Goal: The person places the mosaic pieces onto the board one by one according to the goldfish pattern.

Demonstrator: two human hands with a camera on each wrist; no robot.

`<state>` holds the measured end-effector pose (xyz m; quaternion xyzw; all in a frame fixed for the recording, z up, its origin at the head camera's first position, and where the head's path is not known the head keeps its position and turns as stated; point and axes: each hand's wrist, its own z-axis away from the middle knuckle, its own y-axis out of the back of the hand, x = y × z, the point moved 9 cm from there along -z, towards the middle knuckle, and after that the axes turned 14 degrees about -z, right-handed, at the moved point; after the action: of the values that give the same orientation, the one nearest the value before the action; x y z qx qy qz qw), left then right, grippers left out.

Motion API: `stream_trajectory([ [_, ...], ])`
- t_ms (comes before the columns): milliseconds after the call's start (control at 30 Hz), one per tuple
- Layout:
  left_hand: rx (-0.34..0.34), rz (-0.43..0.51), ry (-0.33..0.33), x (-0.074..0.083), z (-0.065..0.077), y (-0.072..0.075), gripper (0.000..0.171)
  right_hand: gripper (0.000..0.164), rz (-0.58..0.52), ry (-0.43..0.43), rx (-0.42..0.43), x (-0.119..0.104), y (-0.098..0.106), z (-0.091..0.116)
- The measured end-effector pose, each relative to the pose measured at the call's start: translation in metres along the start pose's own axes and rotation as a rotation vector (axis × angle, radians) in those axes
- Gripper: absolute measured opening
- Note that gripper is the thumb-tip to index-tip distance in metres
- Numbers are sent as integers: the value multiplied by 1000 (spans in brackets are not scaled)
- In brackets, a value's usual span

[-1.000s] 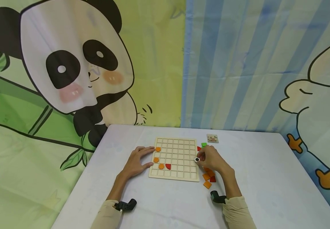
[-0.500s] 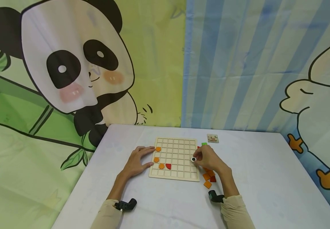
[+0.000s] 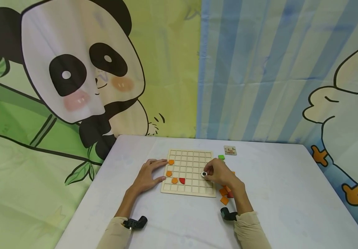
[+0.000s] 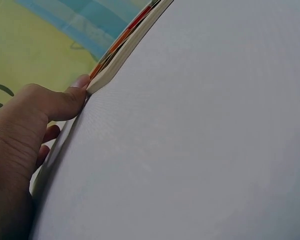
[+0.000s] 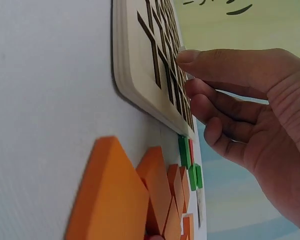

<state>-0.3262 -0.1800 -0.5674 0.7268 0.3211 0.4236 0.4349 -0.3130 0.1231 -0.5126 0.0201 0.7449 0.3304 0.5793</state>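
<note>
My right hand (image 3: pixel 219 173) pinches a small round white piece with a black centre (image 3: pixel 204 174) over the right part of a wooden grid board (image 3: pixel 188 195). In the right wrist view, thumb and fingertips of the right hand (image 5: pixel 250 95) meet above the board's grid, and the piece is mostly hidden. At the board's left edge rests my left hand (image 3: pixel 144 178), its thumb and fingers spread along the rim. Orange round pieces (image 3: pixel 174 180) and a red quarter-circle piece (image 3: pixel 182 181) sit in cells on the board's left side.
Orange square tiles (image 3: pixel 224 200) and a red tile (image 3: pixel 230 194) lie right of the board, partly under the right forearm. Behind them are a green tile (image 3: pixel 221 157) and a small patterned card (image 3: pixel 230 150). A printed curtain (image 3: pixel 244 69) hangs behind the table.
My right hand has moved left with the white and black piece, from the board's right edge to over its cells. The left hand has stayed in place.
</note>
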Motion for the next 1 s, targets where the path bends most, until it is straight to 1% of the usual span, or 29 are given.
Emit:
stream_trajectory([
  [267, 3, 13, -14, 4, -1, 1, 68, 14, 5, 10, -5, -1, -8, -6],
  [567, -12, 5, 8, -1, 0, -2, 68, 13, -6, 13, -21, -5, -20, -13],
  [800, -3, -5, 0, 0, 0, -2, 68, 13, -7, 31, -35, -9, -28, -17],
  [1000, 5, -13, -7, 1, 0, -1, 67, 13, -1, 39, -43, -11, -30, -19],
])
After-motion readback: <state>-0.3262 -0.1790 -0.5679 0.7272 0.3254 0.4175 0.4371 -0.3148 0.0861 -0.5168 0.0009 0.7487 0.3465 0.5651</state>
